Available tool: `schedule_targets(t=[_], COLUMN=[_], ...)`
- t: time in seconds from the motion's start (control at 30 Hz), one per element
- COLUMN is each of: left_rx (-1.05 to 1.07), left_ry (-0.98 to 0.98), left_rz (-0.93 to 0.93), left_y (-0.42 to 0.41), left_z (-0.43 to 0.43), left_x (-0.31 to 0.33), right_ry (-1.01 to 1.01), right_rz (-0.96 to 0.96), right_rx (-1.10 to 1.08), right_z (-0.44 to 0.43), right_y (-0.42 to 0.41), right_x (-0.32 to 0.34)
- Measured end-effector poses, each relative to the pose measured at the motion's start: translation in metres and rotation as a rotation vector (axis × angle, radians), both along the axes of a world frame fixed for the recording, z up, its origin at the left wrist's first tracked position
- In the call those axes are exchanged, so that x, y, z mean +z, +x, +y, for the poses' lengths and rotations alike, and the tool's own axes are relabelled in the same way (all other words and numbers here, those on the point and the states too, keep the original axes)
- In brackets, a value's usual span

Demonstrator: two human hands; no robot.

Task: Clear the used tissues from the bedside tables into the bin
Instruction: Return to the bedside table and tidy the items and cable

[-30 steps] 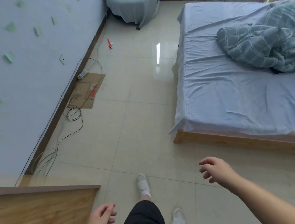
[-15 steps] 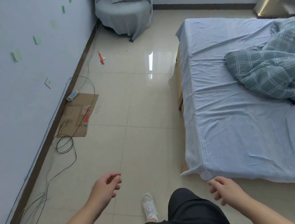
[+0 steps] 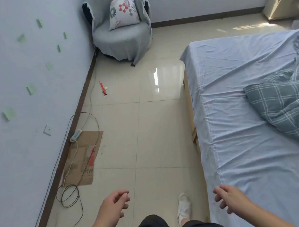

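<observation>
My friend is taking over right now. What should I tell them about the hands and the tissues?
Left hand: open, holding nothing.
Right hand: open, holding nothing, next to the bed.
No bedside table, bin or tissue heap is in view. Only a small white scrap lies on the floor by a red stick; too small to tell if it is a tissue.
Done: cannot tell from here.
Left: find the bedside tables and bin, then carry the tissues over.
</observation>
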State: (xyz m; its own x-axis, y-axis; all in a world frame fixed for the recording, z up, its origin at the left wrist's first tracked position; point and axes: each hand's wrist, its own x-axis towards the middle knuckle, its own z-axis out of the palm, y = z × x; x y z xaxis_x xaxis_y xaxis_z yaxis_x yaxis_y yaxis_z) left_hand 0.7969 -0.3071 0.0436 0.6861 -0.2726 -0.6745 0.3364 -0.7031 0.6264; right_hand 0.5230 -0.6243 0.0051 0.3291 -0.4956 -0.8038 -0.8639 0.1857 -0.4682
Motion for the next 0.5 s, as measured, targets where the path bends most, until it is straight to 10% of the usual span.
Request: schedule_targets(t=[0.5], left_rx=[0.083], left_ry=[-0.012], left_rz=[0.046], left_y=[0.285], left_z=[-0.174], left_x=[-0.041], right_ry=[-0.193], right_rz=[-0.185], right_rx=[0.022], right_z=[-0.213], right_y=[0.328], right_x=[0.063])
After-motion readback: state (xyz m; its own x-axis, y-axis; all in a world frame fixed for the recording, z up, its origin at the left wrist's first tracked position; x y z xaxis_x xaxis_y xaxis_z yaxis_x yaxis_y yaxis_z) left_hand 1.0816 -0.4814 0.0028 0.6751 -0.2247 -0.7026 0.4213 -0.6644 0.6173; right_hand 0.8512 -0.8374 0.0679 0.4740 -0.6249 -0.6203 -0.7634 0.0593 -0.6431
